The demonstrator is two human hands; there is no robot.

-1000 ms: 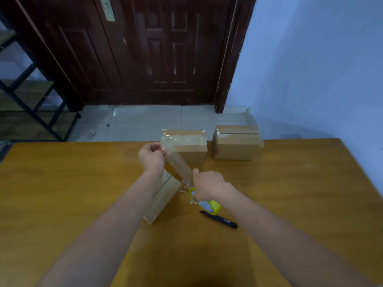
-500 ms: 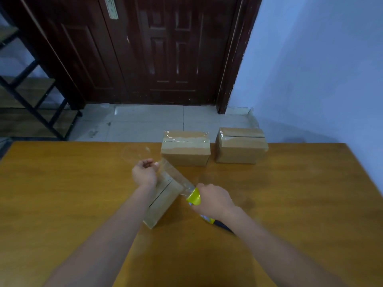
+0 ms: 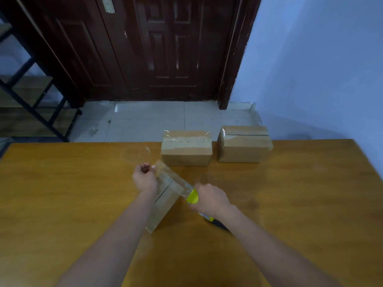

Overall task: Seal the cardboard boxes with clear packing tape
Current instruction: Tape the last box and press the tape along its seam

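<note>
Near the desk's [image 3: 62, 204] middle, the right hand [image 3: 209, 198] grips the yellow tape roll [image 3: 192, 196], the left hand [image 3: 145, 179] pinches the tape's free end [image 3: 160, 165] over the unsealed box [image 3: 165, 200] (taping underway); next, press it down. Two taped boxes [image 3: 186, 148] wait at the far edge.

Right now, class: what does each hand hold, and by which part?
Left hand pinches the free end of the clear tape strip. Right hand grips the yellow tape roll round its rim.
</note>
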